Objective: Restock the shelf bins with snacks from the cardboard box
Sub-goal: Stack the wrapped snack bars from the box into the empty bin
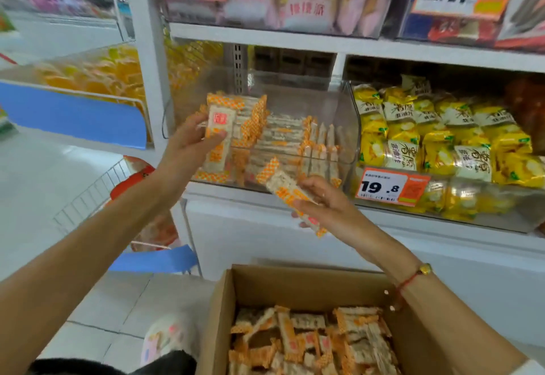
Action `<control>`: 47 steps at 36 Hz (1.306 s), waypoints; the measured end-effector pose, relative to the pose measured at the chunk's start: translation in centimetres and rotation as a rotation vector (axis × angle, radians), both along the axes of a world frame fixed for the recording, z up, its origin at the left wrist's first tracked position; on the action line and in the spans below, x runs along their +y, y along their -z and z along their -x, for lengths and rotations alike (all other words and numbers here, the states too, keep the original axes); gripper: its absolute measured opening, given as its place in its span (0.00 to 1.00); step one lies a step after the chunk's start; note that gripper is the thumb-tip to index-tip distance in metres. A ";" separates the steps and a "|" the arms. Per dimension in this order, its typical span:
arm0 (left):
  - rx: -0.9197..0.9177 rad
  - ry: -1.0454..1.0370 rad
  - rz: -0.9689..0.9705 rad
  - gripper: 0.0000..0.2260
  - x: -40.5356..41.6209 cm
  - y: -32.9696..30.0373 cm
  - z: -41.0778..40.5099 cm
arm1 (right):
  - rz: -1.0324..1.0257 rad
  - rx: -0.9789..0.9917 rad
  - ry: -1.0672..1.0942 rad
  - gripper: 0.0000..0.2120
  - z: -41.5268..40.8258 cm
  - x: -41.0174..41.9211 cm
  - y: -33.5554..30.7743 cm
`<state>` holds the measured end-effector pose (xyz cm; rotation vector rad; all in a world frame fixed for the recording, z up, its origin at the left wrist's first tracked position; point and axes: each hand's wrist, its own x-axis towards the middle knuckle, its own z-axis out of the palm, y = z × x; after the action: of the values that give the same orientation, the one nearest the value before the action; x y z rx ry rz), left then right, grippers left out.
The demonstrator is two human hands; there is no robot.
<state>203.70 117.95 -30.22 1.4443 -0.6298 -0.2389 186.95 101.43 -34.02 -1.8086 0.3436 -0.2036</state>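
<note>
now we are pinching one light, crinkly snack bar point(219, 135) in our left hand point(188, 146) and another snack bar point(290, 194) in our right hand point(321, 203), mid frame, holding their middles gently.

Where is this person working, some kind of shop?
Very likely a snack shop or supermarket aisle: white shelves hold clear bins of wrapped snacks, orange price tags hang on them, and a cardboard box of stock sits below.
</note>
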 end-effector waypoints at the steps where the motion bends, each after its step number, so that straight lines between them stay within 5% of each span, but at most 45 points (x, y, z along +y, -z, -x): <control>1: -0.137 -0.006 -0.003 0.11 0.1 -0.6 -0.5 | 0.078 -0.035 -0.012 0.08 -0.6 0.1 -1.0; 6: -0.583 -0.014 -0.229 0.14 0.0 -1.1 -4.3 | 0.337 -0.237 0.187 0.16 -3.7 -0.4 -3.9; 10: -0.884 -0.023 -0.554 0.21 -0.3 -0.7 -6.7 | 0.325 -0.321 0.313 0.18 -5.1 -1.6 -4.7; 14: -1.024 -0.077 -0.592 0.20 -0.2 -1.1 -7.8 | 0.284 -0.378 0.395 0.15 -6.3 -2.2 -4.6; 20: -0.758 0.091 -0.707 0.14 0.9 0.1 -8.0 | 0.334 -0.409 0.394 0.09 -8.0 -1.5 -4.3; 28: -0.936 -0.059 -0.804 0.09 1.5 -0.9 -8.4 | 0.292 -0.403 0.380 0.08 -9.0 -1.1 -4.0; 41: -0.833 -0.065 -1.105 0.14 0.2 -1.1 -7.8 | 0.357 -0.262 0.322 0.07 -11.4 -2.0 -5.6; 47: -0.687 -0.003 -1.023 0.13 0.6 -0.9 -7.8 | 0.295 -0.220 0.336 0.07 -12.2 -2.2 -5.6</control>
<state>211.53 118.56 -29.28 2.5571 -1.1475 -0.0371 199.18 99.23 -28.43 -1.9849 0.4784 -0.7146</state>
